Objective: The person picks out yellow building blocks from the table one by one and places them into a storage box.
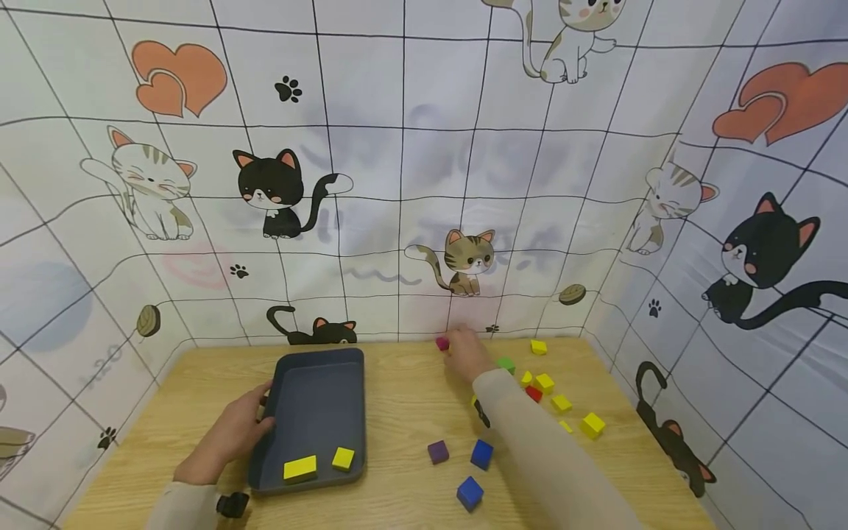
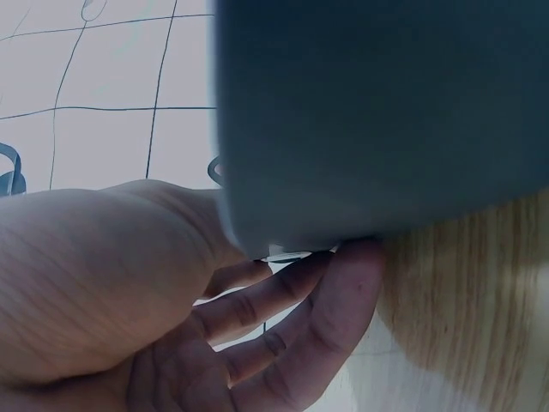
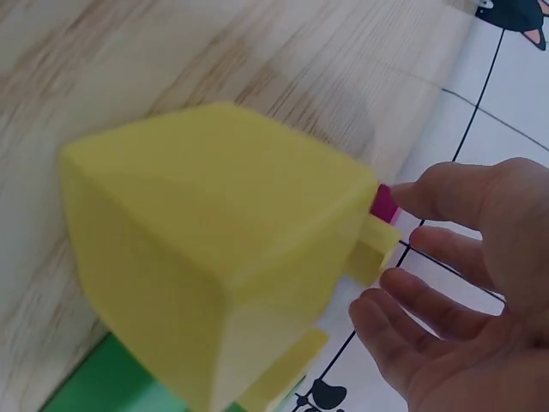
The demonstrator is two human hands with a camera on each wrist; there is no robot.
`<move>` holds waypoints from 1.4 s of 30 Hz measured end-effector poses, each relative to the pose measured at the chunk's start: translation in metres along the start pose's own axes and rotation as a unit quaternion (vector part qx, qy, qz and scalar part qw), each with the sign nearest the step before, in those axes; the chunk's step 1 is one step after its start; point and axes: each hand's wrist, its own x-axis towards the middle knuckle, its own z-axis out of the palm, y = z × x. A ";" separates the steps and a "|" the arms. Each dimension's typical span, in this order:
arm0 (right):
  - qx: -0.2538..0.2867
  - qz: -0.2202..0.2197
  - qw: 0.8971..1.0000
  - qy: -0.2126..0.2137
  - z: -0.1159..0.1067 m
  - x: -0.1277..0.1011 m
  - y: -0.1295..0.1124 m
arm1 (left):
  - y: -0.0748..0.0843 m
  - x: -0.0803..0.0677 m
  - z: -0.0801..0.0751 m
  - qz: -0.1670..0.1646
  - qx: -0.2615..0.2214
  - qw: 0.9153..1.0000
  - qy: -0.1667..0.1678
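Note:
My left hand (image 1: 232,427) holds the left rim of a dark grey tray (image 1: 319,412), thumb at the rim and fingers along its outer side; the left wrist view shows the fingertips against the tray wall (image 2: 360,120). Two yellow blocks (image 1: 300,468) lie at the tray's near end. My right hand (image 1: 469,355) reaches to the back of the table. Its thumb tip is right at a magenta block (image 1: 442,343), and the other fingers are loosely bent and spread in the right wrist view. A large yellow block (image 3: 214,215) there partly covers the magenta block (image 3: 384,204).
A purple block (image 1: 438,452) and two blue blocks (image 1: 470,493) lie right of the tray on the wooden table (image 1: 397,412). Several yellow blocks (image 1: 592,425), a red block (image 1: 534,394) and a green block (image 1: 506,364) lie around and beyond my right forearm. A cat-patterned cloth (image 1: 371,162) surrounds the table.

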 end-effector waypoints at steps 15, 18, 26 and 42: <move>-0.010 0.020 1.000 -0.014 -0.001 -0.003 0.004 | 0.002 0.001 0.000 0.003 0.003 1.000 0.000; -0.007 0.022 1.000 -0.012 -0.002 -0.004 0.002 | 0.003 0.001 0.000 0.000 0.003 1.000 0.000; -0.006 0.019 1.000 -0.021 -0.003 -0.009 -0.004 | 0.002 0.000 0.001 -0.004 0.009 1.000 -0.004; 0.000 -0.067 0.998 -0.011 -0.010 -0.023 -0.034 | -0.001 0.002 0.002 0.003 0.006 1.000 -0.007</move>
